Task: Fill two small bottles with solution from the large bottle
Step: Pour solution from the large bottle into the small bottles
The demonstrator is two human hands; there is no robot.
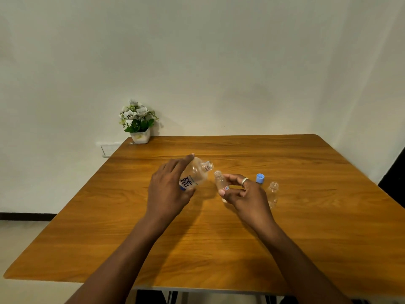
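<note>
Tilting over the surface (219,249), the uncapped large bottle (197,174) sat clamped in the left grip (168,189), its mouth just beside the small bottle (220,182) pinched in the right grip (247,194); with necks so narrow, I judged slight misalignment would spill solution

Quick count — one large bottle (195,175), two small bottles (220,182) (272,190), one blue cap (260,178). Then one potted plant (138,122), one table (219,249) and two hands (166,190) (248,195) — plus one ring (244,181).
</note>
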